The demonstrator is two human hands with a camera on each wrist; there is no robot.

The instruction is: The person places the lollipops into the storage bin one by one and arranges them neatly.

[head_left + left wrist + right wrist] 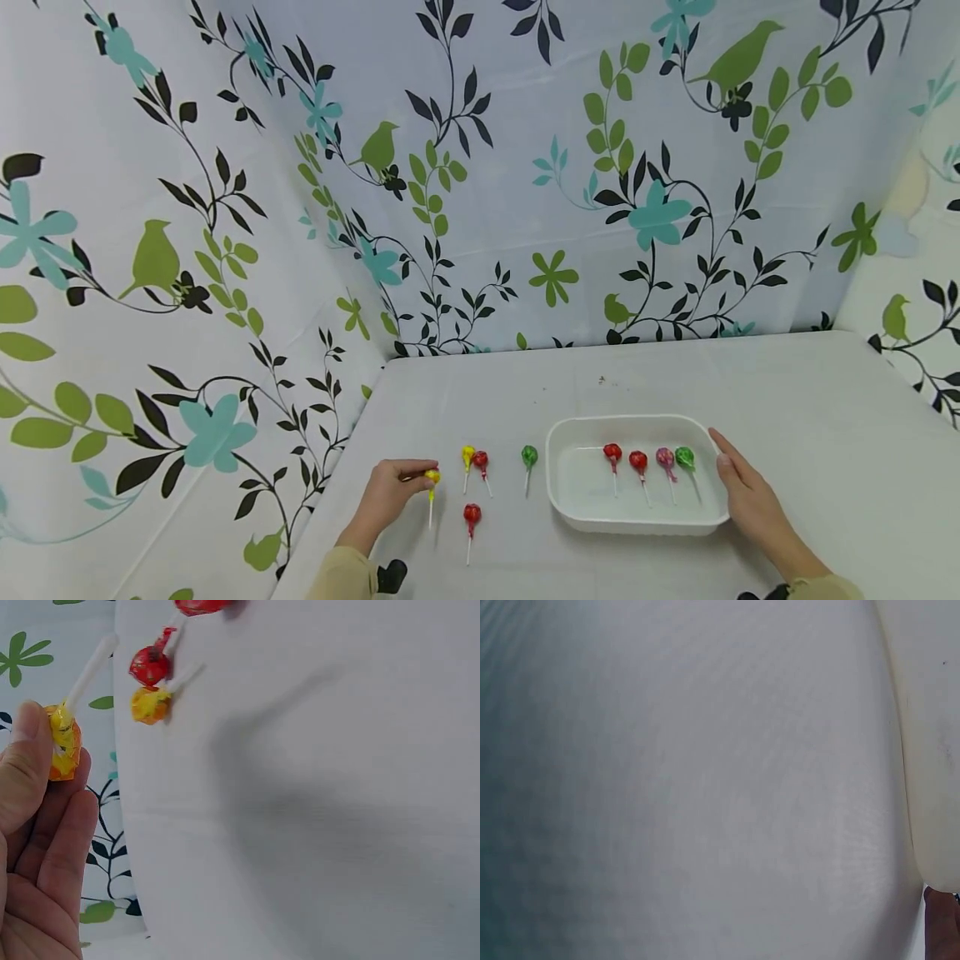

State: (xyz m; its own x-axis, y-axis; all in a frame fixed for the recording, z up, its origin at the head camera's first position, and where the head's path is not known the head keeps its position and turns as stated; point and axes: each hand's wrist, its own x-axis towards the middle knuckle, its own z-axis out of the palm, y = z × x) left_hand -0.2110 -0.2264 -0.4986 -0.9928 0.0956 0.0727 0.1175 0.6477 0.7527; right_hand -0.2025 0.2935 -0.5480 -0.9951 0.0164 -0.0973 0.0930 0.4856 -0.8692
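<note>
My left hand (392, 497) pinches a yellow lollipop (432, 477) by its wrapped head between thumb and fingers. Its white stick points down towards me, and in the left wrist view the lollipop (66, 750) is above the table. A white tray (622, 526) stands to the right, and my right hand (756, 504) holds its right end, thumb at the rim and fingers along the outside. Inside the tray lie two red lollipops (638, 462), a pink one (665, 457) and a green one (685, 457) in a row. The right wrist view shows mostly table and the tray's outer wall (937, 765).
Between left hand and tray, loose lollipops lie on the white table (465, 383): a yellow one (468, 455) beside a red one (481, 460), another red one (472, 514) nearer me, and a green one (529, 456) by the tray. A patterned curtain (480, 250) surrounds the table's back and sides.
</note>
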